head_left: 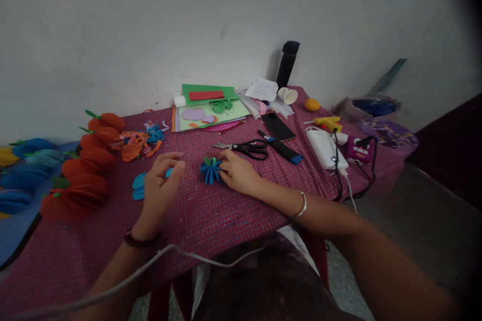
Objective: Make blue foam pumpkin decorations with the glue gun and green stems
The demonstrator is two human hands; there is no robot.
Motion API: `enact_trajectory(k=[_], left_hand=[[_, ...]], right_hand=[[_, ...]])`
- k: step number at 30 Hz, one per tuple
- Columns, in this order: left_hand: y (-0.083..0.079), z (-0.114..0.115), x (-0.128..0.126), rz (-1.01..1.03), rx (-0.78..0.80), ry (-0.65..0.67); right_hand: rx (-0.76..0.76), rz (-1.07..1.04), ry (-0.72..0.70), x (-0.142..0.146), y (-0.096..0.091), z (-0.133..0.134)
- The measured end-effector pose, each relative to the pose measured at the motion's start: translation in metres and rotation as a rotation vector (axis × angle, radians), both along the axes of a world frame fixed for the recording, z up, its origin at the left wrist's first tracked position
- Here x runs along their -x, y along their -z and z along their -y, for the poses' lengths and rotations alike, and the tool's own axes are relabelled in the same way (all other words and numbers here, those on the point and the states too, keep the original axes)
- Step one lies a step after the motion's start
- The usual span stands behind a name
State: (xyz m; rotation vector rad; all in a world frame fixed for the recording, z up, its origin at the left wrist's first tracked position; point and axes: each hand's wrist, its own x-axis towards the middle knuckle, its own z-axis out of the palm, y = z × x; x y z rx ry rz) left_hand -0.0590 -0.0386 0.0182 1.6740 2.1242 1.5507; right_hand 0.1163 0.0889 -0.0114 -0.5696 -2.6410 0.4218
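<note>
My right hand (238, 173) has its fingers closed on the side of a small blue paper pumpkin (211, 172) with a green top, standing on the table. To the left, my left hand (160, 178) hovers with thumb and fingers apart. Blue paper cutouts (138, 186) lie beside that hand, partly hidden by it. A bit of blue also shows between its thumb and fingers; whether it lies behind them I cannot tell. Black-handled scissors (249, 149) rest just beyond my right hand, blades pointing left.
Orange paper pumpkins (92, 158) and blue ones (28, 175) line the left side. Paper scraps (137, 141), coloured sheets (241, 105), a phone (278, 127), a cutter (282, 148), a yellow glue gun (328, 123) and a white power bank (326, 148) surround the work area. A cable crosses in front.
</note>
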Motion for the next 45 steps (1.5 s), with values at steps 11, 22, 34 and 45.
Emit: enact_trajectory(k=[11,22,34,45], left_hand=[[0.009,-0.004,-0.004,0.171,0.4,0.246],[0.03,-0.007,-0.001,-0.553,0.331,0.204],[0.032,-0.007,-0.006,-0.615,0.33,0.31],[0.031,-0.006,-0.006,-0.234,0.382,0.054]], right_hand=[[0.01,0.007,-0.017,0.0,0.002,0.001],[-0.021,-0.021,-0.098,0.0,0.006,0.007],[-0.002,-0.047,-0.107,0.001,0.0,0.01],[0.029,-0.05,-0.07,0.002,0.003,0.006]])
